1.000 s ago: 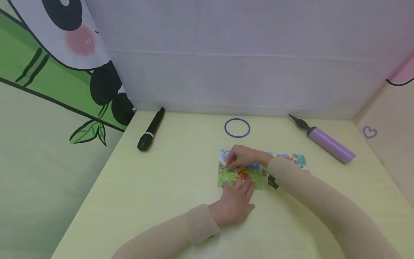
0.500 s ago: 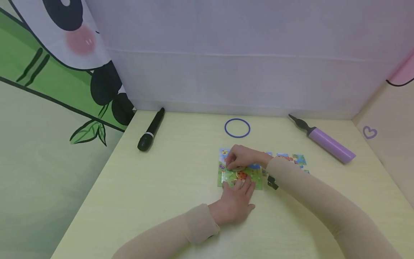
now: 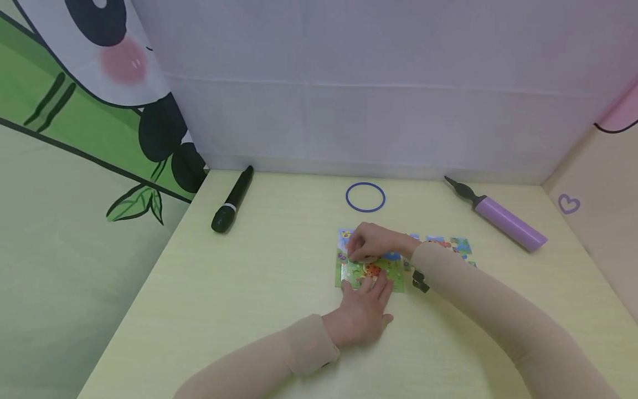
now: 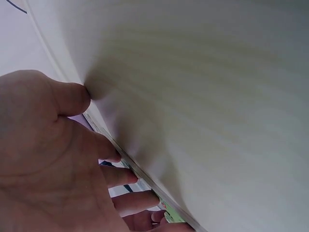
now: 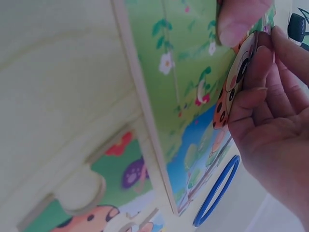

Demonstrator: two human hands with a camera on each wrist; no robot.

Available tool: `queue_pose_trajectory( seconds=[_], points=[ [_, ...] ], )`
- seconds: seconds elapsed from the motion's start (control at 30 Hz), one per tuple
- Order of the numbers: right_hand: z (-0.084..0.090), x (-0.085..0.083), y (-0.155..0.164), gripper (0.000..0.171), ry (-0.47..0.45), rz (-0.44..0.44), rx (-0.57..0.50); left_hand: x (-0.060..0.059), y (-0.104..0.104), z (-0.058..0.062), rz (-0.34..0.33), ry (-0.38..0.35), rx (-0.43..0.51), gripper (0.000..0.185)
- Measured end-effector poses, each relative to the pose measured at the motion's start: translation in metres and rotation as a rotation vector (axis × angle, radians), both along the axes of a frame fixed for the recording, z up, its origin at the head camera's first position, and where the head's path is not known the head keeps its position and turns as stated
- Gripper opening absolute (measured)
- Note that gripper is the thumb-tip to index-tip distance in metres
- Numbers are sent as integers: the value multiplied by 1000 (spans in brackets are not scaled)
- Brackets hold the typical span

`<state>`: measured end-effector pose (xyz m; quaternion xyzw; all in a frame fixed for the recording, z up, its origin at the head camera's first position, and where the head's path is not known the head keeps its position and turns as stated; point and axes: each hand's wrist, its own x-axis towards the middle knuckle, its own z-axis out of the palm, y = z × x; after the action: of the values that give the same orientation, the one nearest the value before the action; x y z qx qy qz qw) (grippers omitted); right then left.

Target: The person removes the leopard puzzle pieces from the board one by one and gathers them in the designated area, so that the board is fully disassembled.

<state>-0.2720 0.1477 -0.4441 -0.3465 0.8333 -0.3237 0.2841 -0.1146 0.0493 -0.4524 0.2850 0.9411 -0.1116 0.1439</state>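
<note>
A colourful jigsaw puzzle board [image 3: 397, 280], green and blue with animal pictures, lies flat on the table. My left hand [image 3: 363, 317] rests spread over its near edge, fingertips on the board. Above it, my right hand [image 3: 375, 241] has curled fingers and pinches at the board's left-centre. In the right wrist view those fingers touch a puzzle piece with a spotted animal's face [image 5: 235, 75]; its edges are partly hidden by the hand. A fingertip of the left hand [image 5: 236, 24] shows on the green part. Several loose puzzle pieces [image 3: 461, 245] lie right of the board, partly behind the right sleeve.
A black microphone [image 3: 232, 202] lies at the back left. A blue ring [image 3: 365, 211] sits behind the board. The purple balloon pump [image 3: 509, 223] is at the back right. White cloth [image 3: 319, 122] hangs along the table's far edge.
Both hands keep nearly the same place on the board. A pale edge shows more clearly around the board's lower left area than one second ago.
</note>
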Motion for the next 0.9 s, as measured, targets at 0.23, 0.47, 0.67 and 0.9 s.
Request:
queue_pose_trajectory(
  seconds=[0.23, 0.47, 0.67, 0.9],
  points=[
    [-4, -3, 2, 4, 19, 34, -35, 0, 0, 0, 4, 3, -3, 69],
    [-2, -4, 5, 7, -16, 22, -56, 1, 1, 1, 12, 4, -6, 69],
    [6, -6, 11, 11, -37, -43, -69, 1, 1, 1, 20, -5, 1, 69],
    [16, -14, 26, 9, -66, -134, -84, 0, 0, 0, 23, -1, -5, 70]
  ],
)
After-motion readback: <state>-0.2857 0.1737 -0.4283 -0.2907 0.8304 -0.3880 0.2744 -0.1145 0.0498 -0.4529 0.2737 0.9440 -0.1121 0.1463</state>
